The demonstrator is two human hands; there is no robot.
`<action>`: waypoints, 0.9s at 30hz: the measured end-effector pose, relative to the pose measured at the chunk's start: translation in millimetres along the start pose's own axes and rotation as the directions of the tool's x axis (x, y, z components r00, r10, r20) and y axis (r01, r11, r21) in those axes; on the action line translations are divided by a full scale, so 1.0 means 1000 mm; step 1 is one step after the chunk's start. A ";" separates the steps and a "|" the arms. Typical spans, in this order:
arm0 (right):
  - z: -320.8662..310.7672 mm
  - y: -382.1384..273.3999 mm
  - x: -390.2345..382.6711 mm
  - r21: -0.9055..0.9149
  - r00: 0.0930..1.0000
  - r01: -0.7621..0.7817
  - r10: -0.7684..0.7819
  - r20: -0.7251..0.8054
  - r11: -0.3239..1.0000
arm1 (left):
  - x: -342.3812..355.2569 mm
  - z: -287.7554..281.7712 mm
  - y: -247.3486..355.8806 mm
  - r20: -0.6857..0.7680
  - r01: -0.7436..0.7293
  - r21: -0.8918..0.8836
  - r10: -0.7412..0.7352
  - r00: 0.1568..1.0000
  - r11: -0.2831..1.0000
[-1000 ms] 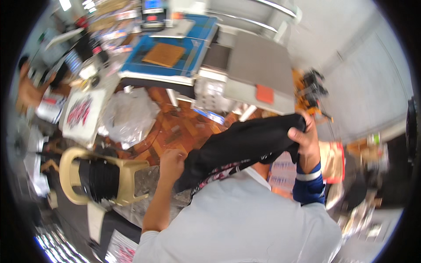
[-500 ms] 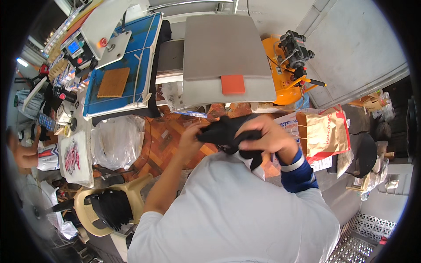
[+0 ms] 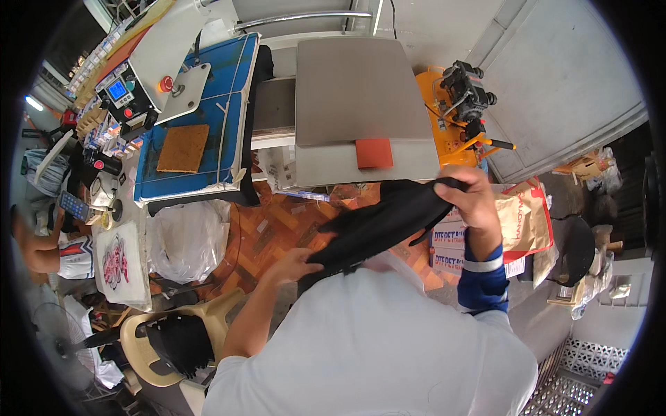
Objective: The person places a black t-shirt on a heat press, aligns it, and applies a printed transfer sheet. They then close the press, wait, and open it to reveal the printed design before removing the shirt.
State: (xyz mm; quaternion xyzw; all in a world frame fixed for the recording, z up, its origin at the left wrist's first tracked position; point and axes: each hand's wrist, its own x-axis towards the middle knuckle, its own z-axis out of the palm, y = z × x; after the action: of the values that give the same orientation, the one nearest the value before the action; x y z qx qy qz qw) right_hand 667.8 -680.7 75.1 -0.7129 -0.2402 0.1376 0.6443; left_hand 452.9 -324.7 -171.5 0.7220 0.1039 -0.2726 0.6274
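A piece of black cloth [image 3: 388, 220] hangs stretched between my two hands, in front of my chest. Its exact kind, garment or plain fabric, I cannot make out. My left hand [image 3: 298, 265] grips the lower left end, fingers closed on the edge. At the upper right end, my right hand [image 3: 472, 196] pinches the cloth between thumb and fingers, with a blue sleeve band on that forearm. Just beyond the cloth lies the grey flat platen [image 3: 361, 90], with a small red-orange square pad [image 3: 374, 153] at its front edge.
A heat press with a control box [image 3: 125, 93] and blue bed [image 3: 232, 76] stands left, a brown square pad [image 3: 182, 148] on it. An orange compressor [image 3: 461, 104] and a paper bag [image 3: 524, 218] are right. Black cloths [image 3: 182, 341] lie on a beige chair [image 3: 142, 350]. A person's arm [image 3: 35, 243] shows far left.
The bunched black cloth has been drawn out lengthwise. My right hand has moved up and right, while my left hand has moved down and slightly toward me.
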 end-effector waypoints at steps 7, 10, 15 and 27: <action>-0.060 0.047 -0.039 -0.652 0.883 -0.148 -0.198 -0.426 0.744 | -0.075 -0.041 0.151 -0.372 -0.256 0.632 0.576 0.728 0.732; -0.076 0.081 -0.041 -0.533 0.735 -0.238 -0.208 -0.645 0.812 | -0.082 -0.053 0.195 -0.411 -0.013 0.839 0.647 0.642 0.545; -0.109 0.080 -0.015 -0.487 0.774 -0.178 -0.184 -0.605 0.855 | -0.063 -0.089 0.211 -0.639 -0.315 0.606 0.682 0.355 0.731; -0.234 -0.049 0.324 -0.866 0.802 -0.054 -0.495 -0.334 0.497 | 0.113 -0.294 0.440 -0.701 -0.166 0.701 0.713 0.019 0.693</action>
State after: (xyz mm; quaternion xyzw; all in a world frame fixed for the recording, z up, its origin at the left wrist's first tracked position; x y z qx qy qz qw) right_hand 1052.9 -708.9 191.4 -0.9004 -0.1758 -0.2930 0.2692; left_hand 841.0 -147.6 161.8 0.8313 0.1663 0.4436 0.2907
